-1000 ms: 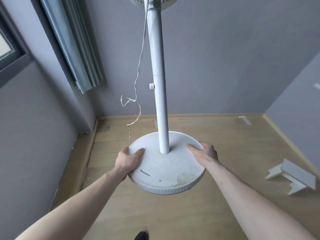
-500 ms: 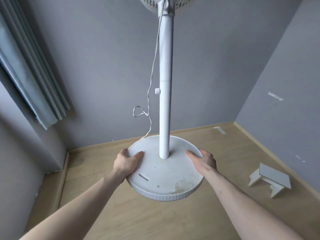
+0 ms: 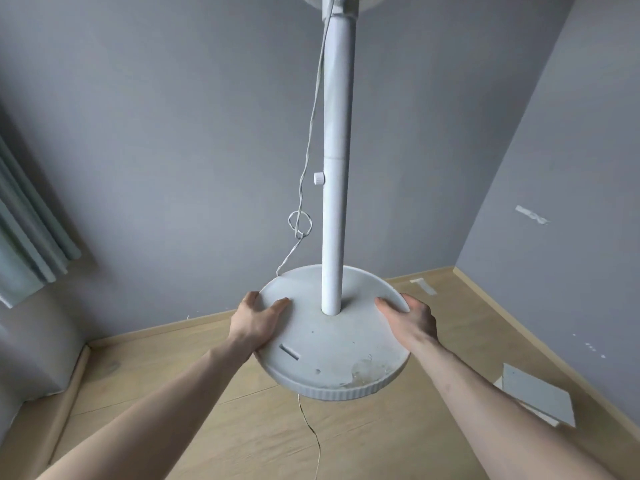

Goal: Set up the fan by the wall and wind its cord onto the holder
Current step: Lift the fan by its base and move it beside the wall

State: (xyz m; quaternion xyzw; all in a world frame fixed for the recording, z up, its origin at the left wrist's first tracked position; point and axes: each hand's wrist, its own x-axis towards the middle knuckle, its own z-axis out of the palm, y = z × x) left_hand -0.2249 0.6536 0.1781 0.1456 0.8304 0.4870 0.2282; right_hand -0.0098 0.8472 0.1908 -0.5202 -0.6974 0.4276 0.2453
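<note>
A white pedestal fan stands upright in front of me, held off the wooden floor. Its round base (image 3: 332,348) is stained near the front rim. My left hand (image 3: 254,323) grips the base's left edge and my right hand (image 3: 412,318) grips its right edge. The white pole (image 3: 335,168) rises to the fan head (image 3: 337,3), cut off at the top. A thin white cord (image 3: 304,174) hangs down left of the pole with a small loop, passes behind the base, and trails below it across the floor (image 3: 313,441).
Grey walls meet in a corner (image 3: 460,237) behind and right of the fan. A pale curtain (image 3: 31,233) hangs at the left. A white flat-topped piece (image 3: 538,393) lies on the floor at the right, near the wall.
The view has swung right and tilted up: the curtain has slid left and the right wall fills more. The base is held higher, and cord now shows beneath it.
</note>
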